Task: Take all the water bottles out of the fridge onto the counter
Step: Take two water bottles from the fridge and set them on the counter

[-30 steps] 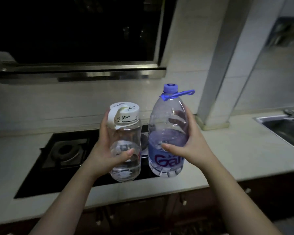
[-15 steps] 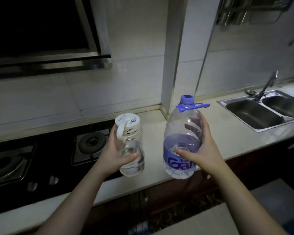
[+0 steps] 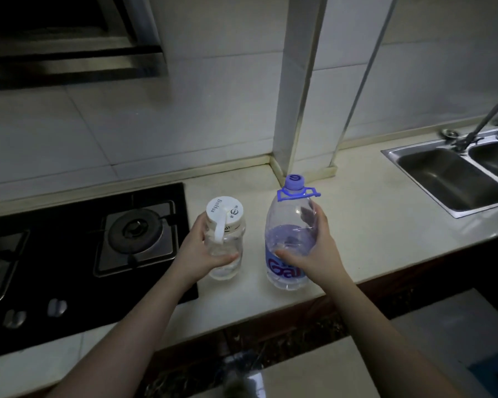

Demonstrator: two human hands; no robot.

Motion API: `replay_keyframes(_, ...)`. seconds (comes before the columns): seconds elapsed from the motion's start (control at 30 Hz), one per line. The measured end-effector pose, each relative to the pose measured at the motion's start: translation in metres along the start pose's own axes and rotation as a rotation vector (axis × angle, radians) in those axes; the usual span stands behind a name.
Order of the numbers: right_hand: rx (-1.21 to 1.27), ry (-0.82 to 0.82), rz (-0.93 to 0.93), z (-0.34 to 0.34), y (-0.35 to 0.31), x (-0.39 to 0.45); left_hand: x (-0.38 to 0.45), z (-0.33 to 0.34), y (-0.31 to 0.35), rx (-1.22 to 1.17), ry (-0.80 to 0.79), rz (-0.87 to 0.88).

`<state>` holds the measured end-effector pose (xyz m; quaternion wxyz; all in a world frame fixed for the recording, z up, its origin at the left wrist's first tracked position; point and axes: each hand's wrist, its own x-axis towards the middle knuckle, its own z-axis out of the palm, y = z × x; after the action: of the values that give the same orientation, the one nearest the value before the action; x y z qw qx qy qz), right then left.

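You are setting two water bottles down on the counter (image 3: pixel 365 225).

Your left hand (image 3: pixel 197 251) grips the small white-capped bottle (image 3: pixel 224 239) and your right hand (image 3: pixel 314 254) the large blue-capped bottle (image 3: pixel 291 237), both at the counter's front edge; next, loosen both grips gently. The stove (image 3: pixel 84 254) lies left, the sink (image 3: pixel 454 176) farther right; nothing blocks you.

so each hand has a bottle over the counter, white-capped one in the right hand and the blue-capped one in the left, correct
Not quite: the hands are swapped. The head view shows the left hand gripping the white-capped bottle and the right hand gripping the blue-capped bottle. The rest holds: each hand has a bottle over the counter.
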<state>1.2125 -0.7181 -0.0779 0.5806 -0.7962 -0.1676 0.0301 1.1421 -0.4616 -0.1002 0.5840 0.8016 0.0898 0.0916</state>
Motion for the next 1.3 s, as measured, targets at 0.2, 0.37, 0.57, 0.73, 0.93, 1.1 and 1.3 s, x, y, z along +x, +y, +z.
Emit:
replay_keyframes(0.2, -0.018, -0.015, 0.072, 0.036, 0.034, 0.045, 0.043, 0.001, -0.036, 0.033, 0.036, -0.059)
replay_keyframes(0.37, -0.05, -0.058, 0.122, 0.059, 0.055, 0.08, 0.071, 0.003, -0.056, 0.014, 0.083, -0.111)
replay_keyframes(0.57, -0.018, -0.128, 0.158, 0.09, 0.068, 0.13, 0.104, 0.001, -0.09, -0.049, 0.226, -0.181)
replay_keyframes(0.73, 0.008, -0.178, 0.118, 0.11, 0.084, 0.16, 0.123, -0.003, -0.101, -0.018, 0.353, -0.236)
replay_keyframes(0.93, -0.025, -0.205, 0.104, 0.124, 0.096, 0.189, 0.145, -0.008, -0.114, -0.013, 0.42, -0.279)
replay_keyframes(1.1, 0.009, -0.181, 0.125, 0.136, 0.109, 0.204, 0.163, -0.012, -0.112, -0.019, 0.458, -0.321)
replay_keyframes(1.3, 0.038, -0.249, 0.062, 0.133, 0.122, 0.213, 0.171, -0.011, -0.117, 0.007, 0.448, -0.322)
